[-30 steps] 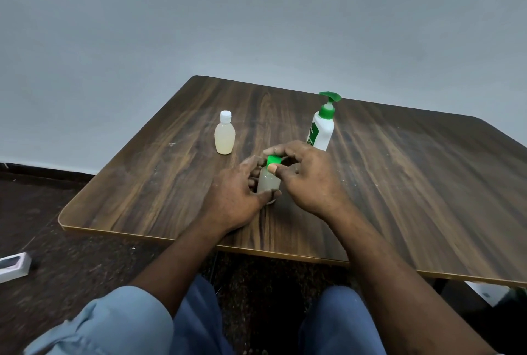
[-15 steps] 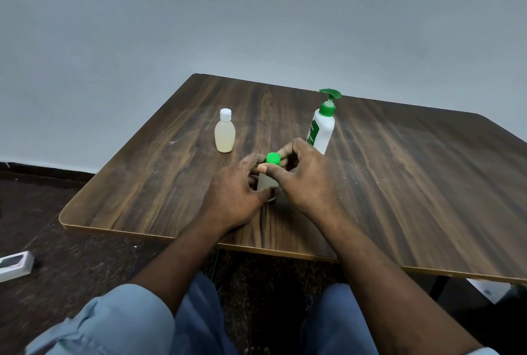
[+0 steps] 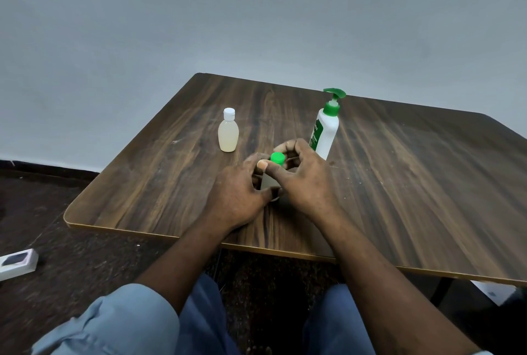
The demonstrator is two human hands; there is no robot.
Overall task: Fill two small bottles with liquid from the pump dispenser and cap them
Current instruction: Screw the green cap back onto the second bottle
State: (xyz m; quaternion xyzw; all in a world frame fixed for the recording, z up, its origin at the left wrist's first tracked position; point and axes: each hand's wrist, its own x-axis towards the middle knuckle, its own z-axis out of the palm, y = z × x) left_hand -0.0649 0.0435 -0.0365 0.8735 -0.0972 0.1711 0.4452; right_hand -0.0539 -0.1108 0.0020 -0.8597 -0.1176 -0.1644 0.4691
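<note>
A small translucent bottle (image 3: 268, 182) stands upright on the wooden table (image 3: 399, 183) near its front edge. My left hand (image 3: 236, 192) grips its body from the left. My right hand (image 3: 305, 180) curls round its green cap (image 3: 277, 158), thumb and fingers pinching the cap on the neck. Further back on the left stands a second small bottle (image 3: 228, 135), holding pale yellowish liquid and closed with a white cap. The white pump dispenser (image 3: 325, 132) with a green pump head stands just behind my right hand.
A grey wall rises behind the table. On the dark floor at the left lies a white box (image 3: 17, 263). Another white object (image 3: 493, 292) sits under the table's right side. My knees are below the front edge.
My right hand's fingers have shifted around the green cap, and the cap now shows more plainly above my thumb. The left hand keeps its grip. The bottle stays in place.
</note>
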